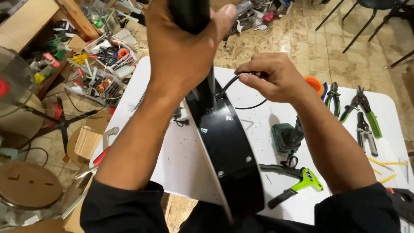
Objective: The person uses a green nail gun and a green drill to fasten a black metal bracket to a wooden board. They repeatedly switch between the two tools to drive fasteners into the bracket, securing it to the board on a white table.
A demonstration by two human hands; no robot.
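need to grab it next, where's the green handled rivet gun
In the head view, the green-handled rivet gun lies on the white table, right of the black round base, just below the cordless drill.

Small brown cardboard box (87, 141) on the floor left of the table, no signs or screens

A black pole (189, 15) is gripped near its upper end by the left hand (181, 47), and it is joined below to a round black base (230, 146) that is tilted on edge over the near side of the white table (280, 116). A thin black cable (235, 84) is pinched by the right hand (276, 75) just right of the pole, and from there it is looped down behind the base.
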